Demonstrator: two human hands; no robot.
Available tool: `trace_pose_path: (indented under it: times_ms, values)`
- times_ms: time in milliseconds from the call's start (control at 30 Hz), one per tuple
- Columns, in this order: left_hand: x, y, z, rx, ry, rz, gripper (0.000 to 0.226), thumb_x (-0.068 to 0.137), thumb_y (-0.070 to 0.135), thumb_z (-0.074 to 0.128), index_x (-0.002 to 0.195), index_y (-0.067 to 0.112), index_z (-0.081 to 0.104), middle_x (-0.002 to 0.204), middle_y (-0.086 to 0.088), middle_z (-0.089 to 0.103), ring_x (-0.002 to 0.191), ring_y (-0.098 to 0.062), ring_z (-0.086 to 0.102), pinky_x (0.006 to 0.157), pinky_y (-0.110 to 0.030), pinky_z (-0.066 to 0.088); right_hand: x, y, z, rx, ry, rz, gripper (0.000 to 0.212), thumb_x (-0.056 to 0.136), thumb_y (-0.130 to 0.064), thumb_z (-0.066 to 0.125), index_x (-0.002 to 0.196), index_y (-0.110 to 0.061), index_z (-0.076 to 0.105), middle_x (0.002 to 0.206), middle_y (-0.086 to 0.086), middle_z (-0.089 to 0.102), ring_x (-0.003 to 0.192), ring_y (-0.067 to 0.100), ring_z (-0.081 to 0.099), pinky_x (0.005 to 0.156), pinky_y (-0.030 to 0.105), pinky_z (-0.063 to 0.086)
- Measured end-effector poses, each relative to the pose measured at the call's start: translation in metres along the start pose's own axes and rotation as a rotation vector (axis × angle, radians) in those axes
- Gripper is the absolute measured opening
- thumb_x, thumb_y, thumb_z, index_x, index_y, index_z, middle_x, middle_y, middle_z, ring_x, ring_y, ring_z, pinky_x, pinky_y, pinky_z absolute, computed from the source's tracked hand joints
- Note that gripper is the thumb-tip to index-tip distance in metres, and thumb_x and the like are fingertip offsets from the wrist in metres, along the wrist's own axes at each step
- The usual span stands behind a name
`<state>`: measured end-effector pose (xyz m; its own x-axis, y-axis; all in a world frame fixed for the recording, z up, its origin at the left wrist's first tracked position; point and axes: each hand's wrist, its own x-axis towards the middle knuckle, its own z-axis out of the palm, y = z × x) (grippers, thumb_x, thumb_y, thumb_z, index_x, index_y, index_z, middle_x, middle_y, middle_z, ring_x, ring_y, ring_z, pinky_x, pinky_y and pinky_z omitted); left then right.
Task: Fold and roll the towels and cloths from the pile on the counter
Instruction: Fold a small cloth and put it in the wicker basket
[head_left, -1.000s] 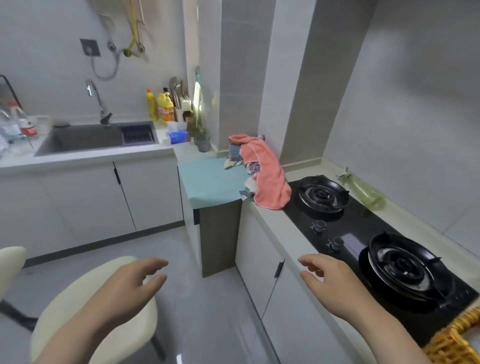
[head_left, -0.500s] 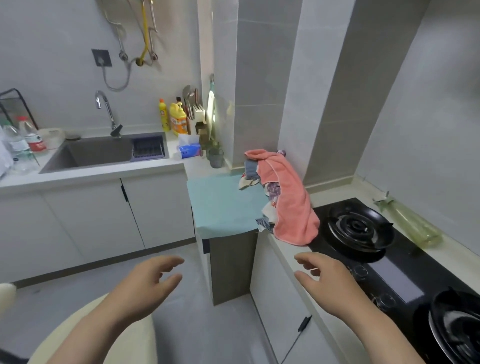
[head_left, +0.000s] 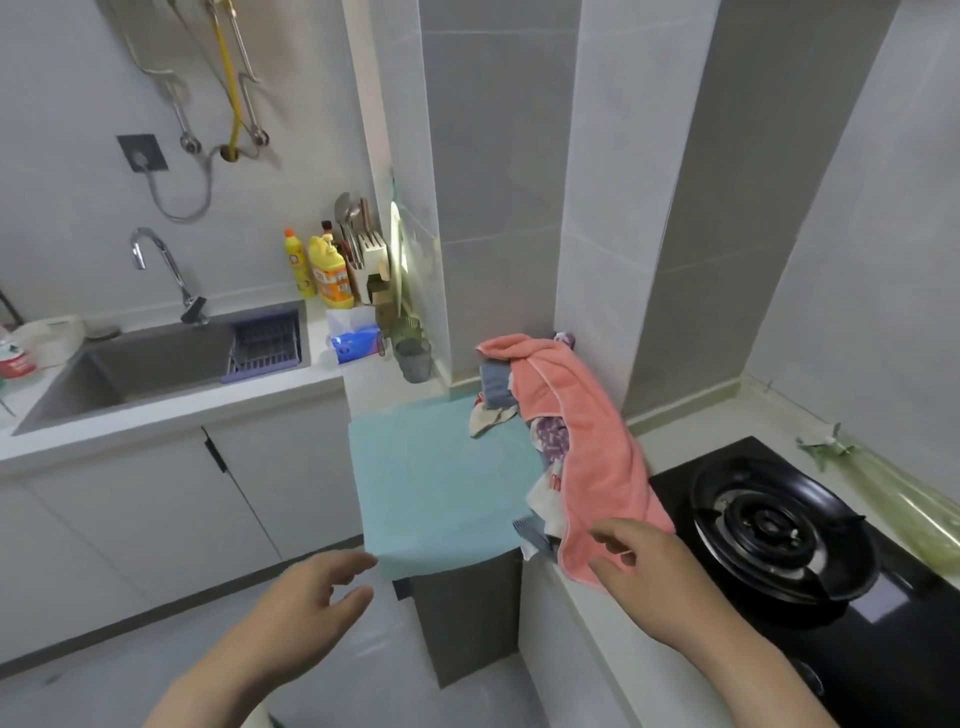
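Observation:
A pile of cloths (head_left: 545, 447) lies on the counter by the wall corner, with a long pink towel (head_left: 597, 447) draped over it and patterned and blue pieces showing underneath. A light teal cloth (head_left: 436, 483) is spread flat on the counter to its left. My right hand (head_left: 654, 577) hovers at the near end of the pink towel with relaxed fingers, holding nothing. My left hand (head_left: 306, 603) is raised in front of the teal cloth's front edge, fingers loosely spread and empty.
A black gas hob (head_left: 779, 525) sits right of the pile. A sink (head_left: 156, 364) with a tap is at the left, with bottles (head_left: 324, 270), a tissue pack (head_left: 356, 343) and a cup (head_left: 413, 351) behind the teal cloth. A plastic bottle (head_left: 883, 483) lies by the right wall.
I have come closer to the counter. Both hands have moved forward: the right one has reached the near end of the pink towel, and the left one is near the teal cloth's edge.

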<state>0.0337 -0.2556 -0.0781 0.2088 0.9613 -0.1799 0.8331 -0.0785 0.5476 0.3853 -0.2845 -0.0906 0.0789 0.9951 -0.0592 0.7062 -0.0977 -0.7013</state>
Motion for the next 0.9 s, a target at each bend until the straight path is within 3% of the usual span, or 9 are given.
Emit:
trace_pose_path:
  times_ms: [67,200,367,667,900]
  values:
    - [0.013,0.002,-0.010,0.003,0.001,0.009,0.027,0.094,0.034,0.054,0.118,0.046,0.052,0.117,0.029,0.056,0.106,0.007,0.055,0.088,-0.011,0.041,0.015,-0.003,-0.006,-0.018,-0.010,0.005,0.035,0.090,-0.028,0.064,0.125,-0.031,0.062,0.117,-0.019,0.061,0.105,-0.002,0.057,0.098,0.022,0.046]
    - [0.044,-0.003,-0.027,-0.029,0.011,0.016,0.026,0.092,0.033,0.057,0.113,0.046,0.047,0.118,0.026,0.057,0.106,0.010,0.054,0.092,-0.013,0.042,0.041,-0.009,-0.013,-0.043,-0.016,-0.005,0.043,0.089,-0.029,0.064,0.131,-0.030,0.056,0.120,-0.018,0.060,0.109,-0.002,0.055,0.100,0.023,0.044]
    - [0.093,-0.013,-0.037,-0.077,-0.019,0.044,0.028,0.087,0.037,0.064,0.112,0.044,0.053,0.118,0.022,0.060,0.104,0.006,0.058,0.083,-0.009,0.043,0.073,-0.018,-0.012,-0.073,-0.004,0.008,0.046,0.089,-0.031,0.065,0.134,-0.030,0.054,0.120,-0.020,0.056,0.109,-0.003,0.052,0.097,0.014,0.040]
    - [0.225,-0.034,-0.060,-0.067,-0.096,0.173,0.025,0.091,0.035,0.061,0.108,0.050,0.052,0.118,0.027,0.055,0.106,0.007,0.055,0.085,-0.008,0.040,0.158,-0.031,0.020,-0.105,0.047,0.135,0.043,0.089,-0.032,0.065,0.132,-0.030,0.055,0.121,-0.020,0.056,0.110,-0.006,0.050,0.094,0.008,0.035]
    - [0.356,-0.050,-0.077,0.015,-0.272,0.361,0.023,0.093,0.034,0.057,0.106,0.050,0.047,0.118,0.025,0.056,0.104,0.005,0.056,0.091,-0.013,0.044,0.228,-0.057,0.050,-0.094,0.116,0.359,0.026,0.089,-0.030,0.063,0.115,-0.028,0.065,0.113,-0.013,0.064,0.101,0.002,0.058,0.088,0.022,0.049]
